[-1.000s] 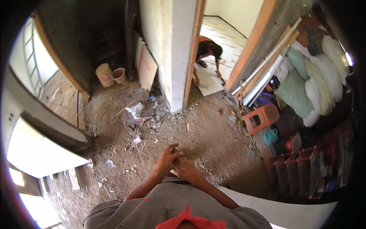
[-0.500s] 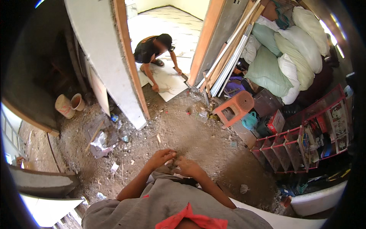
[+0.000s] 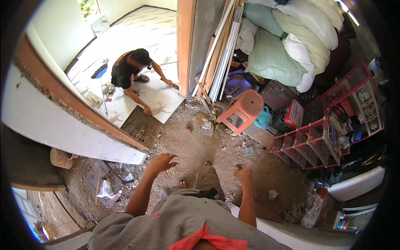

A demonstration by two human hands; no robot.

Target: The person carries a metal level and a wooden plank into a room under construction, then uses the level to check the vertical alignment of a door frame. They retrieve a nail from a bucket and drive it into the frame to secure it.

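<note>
Daylight shows at the window [image 3: 87, 7], and the tiles [image 3: 141, 31] glare nearly white. The dirt floor [image 3: 196, 141] is dimmer; shadow darkens the far left. Fisheye distortion bows the doorframe [image 3: 54, 91] toward the black rim.

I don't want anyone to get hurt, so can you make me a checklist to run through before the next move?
1. Left hand free: ok, open with nothing seen in it.
2. Right hand free: cannot tell, its fingers are curled and look dark at the tips.
3. Dirt floor tidy: not ok, litter such as clear plastic lies on it.
4. Toes covered: not ok, some show bare.
5. Doorway free: not ok, a co-worker crouches there over a white tile.
6. Orange stool upright: ok.
</note>
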